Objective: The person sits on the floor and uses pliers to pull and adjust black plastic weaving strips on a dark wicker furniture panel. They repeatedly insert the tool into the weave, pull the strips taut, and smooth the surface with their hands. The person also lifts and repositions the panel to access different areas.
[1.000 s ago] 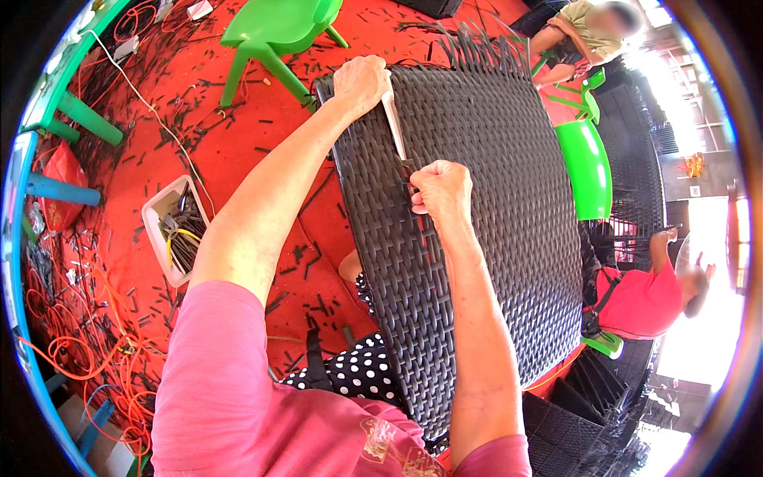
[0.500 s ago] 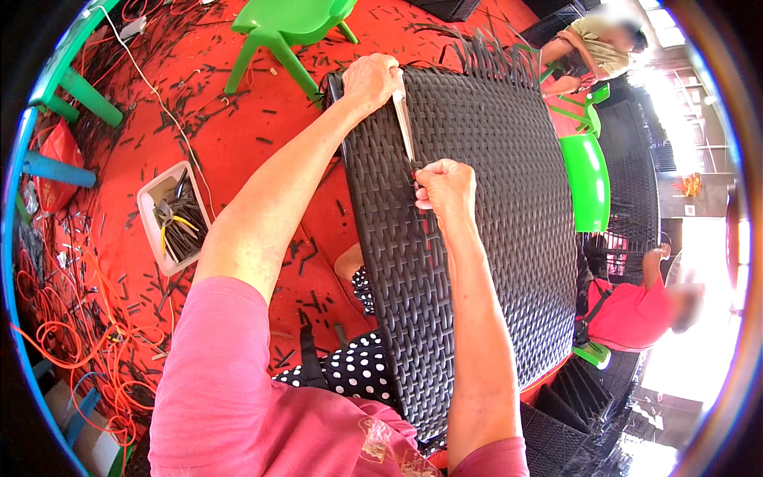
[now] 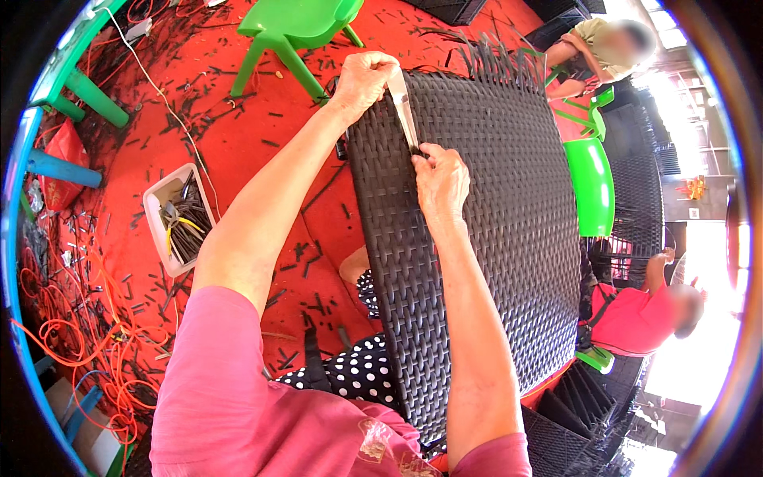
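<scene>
A large panel of black woven plastic wicker [image 3: 493, 215] lies in front of me. Near its far left corner, my left hand [image 3: 366, 83] is closed on one end of a long, shiny, pale flat strip [image 3: 404, 111]. Its other end narrows toward my right hand [image 3: 441, 181], whose fingers are pinched together on the weave. A small dark piece shows at those fingertips; whether it is part of the weave I cannot tell. Loose black strands [image 3: 505, 63] stick up along the panel's far edge.
At left, a white tub [image 3: 155, 226] holds black strips and yellow-handled pliers [image 3: 181, 222]. Orange hoses [image 3: 103, 350] and black scraps litter the red floor. A green chair [image 3: 298, 28] stands beyond my left hand. Two other people [image 3: 636, 318] sit at right, near green chairs.
My right hand has shifted slightly up and turned, its fingers nearer the strip's narrow end. The left hand still grips the strip. The whole view has moved a little.
</scene>
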{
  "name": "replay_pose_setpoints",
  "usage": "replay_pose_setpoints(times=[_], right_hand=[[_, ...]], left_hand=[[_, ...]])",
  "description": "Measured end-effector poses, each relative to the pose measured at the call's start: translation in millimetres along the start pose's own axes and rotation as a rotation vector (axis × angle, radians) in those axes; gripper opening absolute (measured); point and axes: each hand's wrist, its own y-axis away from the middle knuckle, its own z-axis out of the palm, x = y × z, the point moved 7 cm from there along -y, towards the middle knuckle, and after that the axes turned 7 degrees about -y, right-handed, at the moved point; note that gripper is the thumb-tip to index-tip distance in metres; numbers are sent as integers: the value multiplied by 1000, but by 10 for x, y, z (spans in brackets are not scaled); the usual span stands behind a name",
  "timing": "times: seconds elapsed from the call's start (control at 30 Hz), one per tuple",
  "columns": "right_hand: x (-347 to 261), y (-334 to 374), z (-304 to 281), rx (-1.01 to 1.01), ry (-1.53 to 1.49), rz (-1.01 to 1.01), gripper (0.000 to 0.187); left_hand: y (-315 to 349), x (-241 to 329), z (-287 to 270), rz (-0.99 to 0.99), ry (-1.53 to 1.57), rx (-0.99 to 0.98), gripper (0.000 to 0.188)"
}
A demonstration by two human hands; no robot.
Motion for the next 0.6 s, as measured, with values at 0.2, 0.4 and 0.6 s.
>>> replay_pose_setpoints(times=[0.2, 0.4, 0.6], right_hand=[[42, -61, 27, 24, -80, -71, 14], [186, -149, 34, -160, -359, 219, 6], [171, -238, -21, -295, -569, 228, 8]], left_hand=[[219, 321, -203, 65, 119, 64, 8], [331, 978, -1417, 476, 357, 409, 9], [962, 559, -1902, 272, 703, 168, 8]])
